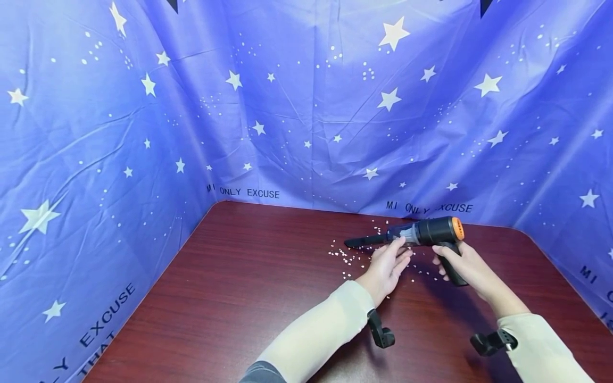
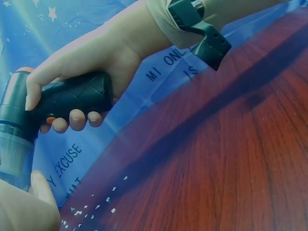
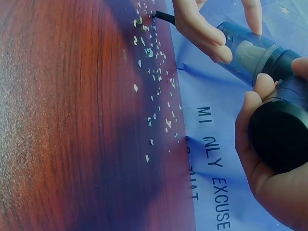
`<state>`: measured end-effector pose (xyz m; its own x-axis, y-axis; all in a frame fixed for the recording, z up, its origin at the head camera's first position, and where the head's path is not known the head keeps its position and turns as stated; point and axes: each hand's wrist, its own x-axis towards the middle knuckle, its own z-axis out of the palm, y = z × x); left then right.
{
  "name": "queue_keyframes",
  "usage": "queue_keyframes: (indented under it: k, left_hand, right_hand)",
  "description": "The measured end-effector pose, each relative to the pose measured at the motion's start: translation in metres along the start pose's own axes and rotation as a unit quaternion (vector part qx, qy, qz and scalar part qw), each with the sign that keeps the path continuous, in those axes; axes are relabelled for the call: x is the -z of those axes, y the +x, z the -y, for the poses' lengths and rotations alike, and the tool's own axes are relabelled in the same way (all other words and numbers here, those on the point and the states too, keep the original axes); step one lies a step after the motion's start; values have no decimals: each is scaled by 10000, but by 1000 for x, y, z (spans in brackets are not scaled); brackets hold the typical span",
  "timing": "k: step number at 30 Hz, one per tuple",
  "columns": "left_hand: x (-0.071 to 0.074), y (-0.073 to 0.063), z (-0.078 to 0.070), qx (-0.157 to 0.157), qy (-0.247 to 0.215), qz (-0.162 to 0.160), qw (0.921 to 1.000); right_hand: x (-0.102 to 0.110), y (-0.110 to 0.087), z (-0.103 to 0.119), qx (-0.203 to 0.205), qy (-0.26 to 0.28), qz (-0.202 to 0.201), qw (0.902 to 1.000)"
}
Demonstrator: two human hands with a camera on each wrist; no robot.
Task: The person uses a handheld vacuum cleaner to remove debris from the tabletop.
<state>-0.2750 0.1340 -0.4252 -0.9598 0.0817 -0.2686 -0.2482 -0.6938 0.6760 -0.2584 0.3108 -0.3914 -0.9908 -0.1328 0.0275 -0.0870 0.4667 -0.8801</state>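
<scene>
A black handheld vacuum cleaner (image 1: 433, 231) with an orange end cap and a clear dust chamber is held above the table. My right hand (image 1: 466, 266) grips its pistol handle (image 2: 77, 94), fingers wrapped round near a small orange button (image 2: 50, 120). The left hand (image 1: 387, 266) holds the clear chamber (image 3: 250, 55) from below, thumb on one side and fingers on the other. Leftward, the narrow black nozzle (image 1: 364, 241) reaches down to scattered white bits (image 1: 351, 259) on the wood. More bits (image 3: 159, 74) lie under the vacuum and hands.
The dark red wooden table (image 1: 230, 276) has rounded back corners. Blue cloth (image 1: 287, 106) printed with stars and lettering hangs behind it and along both sides, close to the vacuum's rear end. Black camera mounts (image 1: 381, 332) stick out from both cream sleeves.
</scene>
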Motion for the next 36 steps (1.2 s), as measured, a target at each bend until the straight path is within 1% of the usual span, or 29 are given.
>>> queue_keyframes:
  k: [2, 8, 13, 19, 25, 31, 36]
  left_hand:
    - [1, -1, 0, 29, -13, -16, 10000]
    - [5, -4, 2, 78, -56, 66, 9999]
    - [8, -7, 1, 133, -55, 93, 9999]
    - [11, -11, -2, 95, -54, 33, 9999]
    - [15, -12, -5, 32, -93, 42, 9999]
    - [16, -10, -8, 46, -41, 39, 10000]
    - [17, -3, -12, 14, -11, 57, 10000]
  right_hand:
    - [1, -1, 0, -4, 3, 26, 10000]
    - [4, -3, -1, 12, 42, 116, 9999]
    - [3, -5, -2, -26, 114, 191, 9997]
    - [-1, -4, -1, 31, 223, 263, 9994]
    - [-4, -4, 1, 41, 334, 354, 9988]
    - [-10, -3, 2, 43, 360, 273, 9990]
    - [-17, 2, 2, 96, 383, 207, 9990]
